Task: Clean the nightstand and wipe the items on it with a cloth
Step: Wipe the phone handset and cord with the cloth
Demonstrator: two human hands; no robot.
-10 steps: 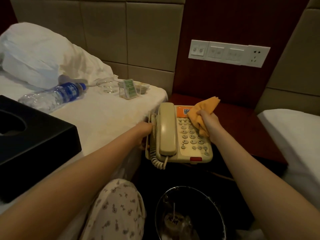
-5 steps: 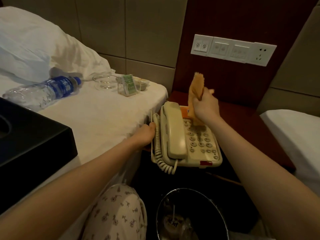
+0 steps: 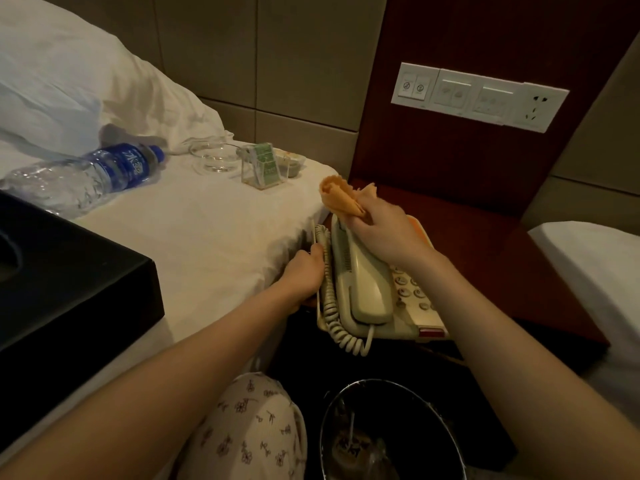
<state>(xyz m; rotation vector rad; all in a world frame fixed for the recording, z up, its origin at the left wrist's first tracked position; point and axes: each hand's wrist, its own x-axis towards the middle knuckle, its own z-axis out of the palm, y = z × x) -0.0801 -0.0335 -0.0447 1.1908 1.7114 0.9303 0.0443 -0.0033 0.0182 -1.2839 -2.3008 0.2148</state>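
Orange cloth (image 3: 341, 199), crumpled, gripped by right hand (image 3: 379, 235) above beige phone (image 3: 363, 289); left hand (image 3: 304, 276) clasps phone edge

A bed (image 3: 207, 237) with a white sheet fills the left side. On it lie a white pillow (image 3: 69, 81) at the back, a water bottle (image 3: 86, 174) on its side, a glass bowl (image 3: 213, 159), a clear holder (image 3: 265, 168) with green cards, a small dish (image 3: 294, 162) just behind it, and a black box (image 3: 69, 271) at the near edge. Beside the bed, the dark red counter (image 3: 485, 244) carries a cream telephone (image 3: 360, 282) at its left front. A second bed (image 3: 595, 258) borders the counter's right side.
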